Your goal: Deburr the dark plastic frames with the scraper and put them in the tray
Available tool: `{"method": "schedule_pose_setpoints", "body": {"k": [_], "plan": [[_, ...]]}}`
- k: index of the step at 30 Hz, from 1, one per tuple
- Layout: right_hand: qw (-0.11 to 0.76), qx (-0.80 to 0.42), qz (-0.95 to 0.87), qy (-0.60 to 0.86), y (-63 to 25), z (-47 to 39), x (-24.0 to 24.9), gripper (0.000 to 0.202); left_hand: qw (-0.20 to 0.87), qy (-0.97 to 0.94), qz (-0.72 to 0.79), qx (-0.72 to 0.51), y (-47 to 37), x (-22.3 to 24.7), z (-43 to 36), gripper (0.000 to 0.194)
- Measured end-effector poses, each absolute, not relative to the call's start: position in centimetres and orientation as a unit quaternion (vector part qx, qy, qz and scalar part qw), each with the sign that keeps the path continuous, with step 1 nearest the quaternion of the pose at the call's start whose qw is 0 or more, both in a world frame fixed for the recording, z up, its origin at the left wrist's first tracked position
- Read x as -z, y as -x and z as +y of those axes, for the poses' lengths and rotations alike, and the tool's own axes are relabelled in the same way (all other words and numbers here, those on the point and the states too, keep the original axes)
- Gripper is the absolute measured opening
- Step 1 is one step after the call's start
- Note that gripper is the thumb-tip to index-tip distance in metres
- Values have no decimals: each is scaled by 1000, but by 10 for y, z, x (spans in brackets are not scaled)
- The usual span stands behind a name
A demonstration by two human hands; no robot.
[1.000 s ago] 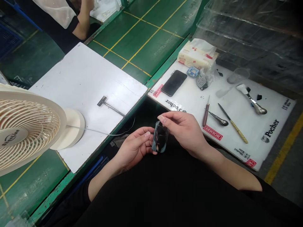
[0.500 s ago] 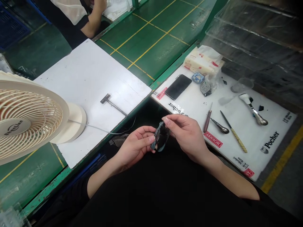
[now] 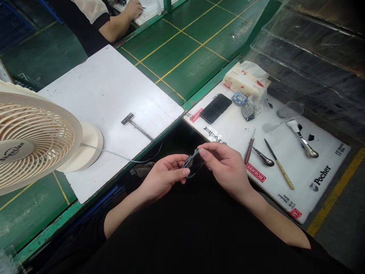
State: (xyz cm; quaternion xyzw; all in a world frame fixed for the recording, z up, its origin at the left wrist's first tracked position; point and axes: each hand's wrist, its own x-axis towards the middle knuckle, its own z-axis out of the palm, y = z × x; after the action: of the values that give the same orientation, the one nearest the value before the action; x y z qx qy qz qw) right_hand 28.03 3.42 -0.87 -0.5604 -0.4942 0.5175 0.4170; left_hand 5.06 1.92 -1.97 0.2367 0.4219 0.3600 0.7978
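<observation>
Between my two hands, above my lap, is a small grey curved part [image 3: 191,159] with a frame-like outline; its exact kind cannot be made out. My left hand [image 3: 167,174] pinches its left side between thumb and fingers. At its upper right end, my right hand [image 3: 226,164] grips it with thumb and fingertips. Fingers hide some of its edges, and its lower part blends into the dark background. To the right on the white board lie an awl [image 3: 249,150], a small tool with a rounded metal end [image 3: 264,156] and a file with a yellow handle [image 3: 279,164].
A fan [image 3: 37,140] stands left on a white board [image 3: 114,83] beside a T-shaped metal tool [image 3: 138,126]. The right board holds a phone [image 3: 216,108], tissue pack [image 3: 245,78], clear cup [image 3: 290,110] and metal-ended tool [image 3: 302,139]. Across the table is another person's arm [image 3: 118,26].
The grey part has turned in my hands and now shows a narrower side. Both hands sit slightly lower in view. The other person's hand has come into sight on their table.
</observation>
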Motion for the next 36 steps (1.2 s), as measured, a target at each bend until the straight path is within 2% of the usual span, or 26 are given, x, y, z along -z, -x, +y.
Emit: {"method": "schedule_pose_setpoints", "body": {"k": [6,29,33,36], "plan": [[414,-507,-500,567,-279,32,8,29,761,-257,446,-395,-52,22,19,40],[421,-518,-485,565,-275,30,11,34,751,-234,442,-430,-51,21,19,34],[427,-517,-480,565,-273,31,10,36,755,-233,444,-422,-51,19,19,35],[427,-526,-469,567,-274,31,10,36,766,-233,439,-407,-51,17,19,44]]}}
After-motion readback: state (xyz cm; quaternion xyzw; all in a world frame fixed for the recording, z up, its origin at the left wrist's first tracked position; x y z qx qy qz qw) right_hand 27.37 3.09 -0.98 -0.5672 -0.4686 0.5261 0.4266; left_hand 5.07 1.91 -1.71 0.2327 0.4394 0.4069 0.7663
